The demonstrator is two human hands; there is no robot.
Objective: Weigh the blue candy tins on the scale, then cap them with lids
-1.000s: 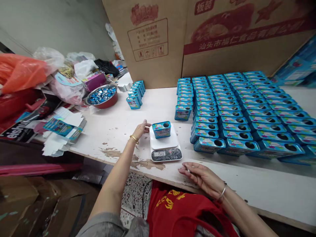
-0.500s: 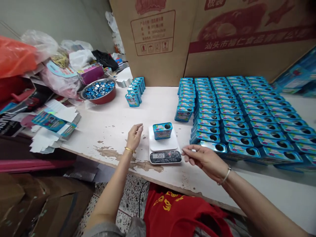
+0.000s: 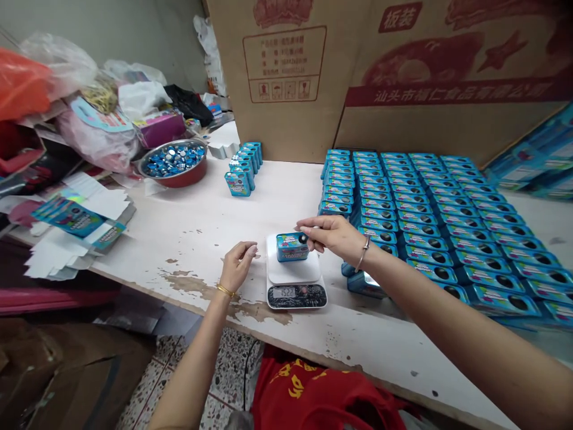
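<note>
A small blue tin point(image 3: 290, 247) with a round hole in its top stands on the white kitchen scale point(image 3: 296, 276), whose display shows digits. My right hand point(image 3: 330, 236) hovers at the tin's right top corner, fingers pinched on a small pale piece over the hole. My left hand point(image 3: 238, 266) rests on the table just left of the scale, fingers curled loosely with nothing seen in them.
Several rows of the same blue tins point(image 3: 447, 215) fill the table's right side. A short row of tins point(image 3: 244, 167) and a red bowl of blue-wrapped pieces point(image 3: 173, 162) sit at the back left. Bags and papers point(image 3: 76, 221) crowd the left. Cardboard boxes point(image 3: 380, 71) stand behind.
My right hand rose from the table's front edge and moved left and forward to the top of the tin on the scale. My left hand drew back from the scale.
</note>
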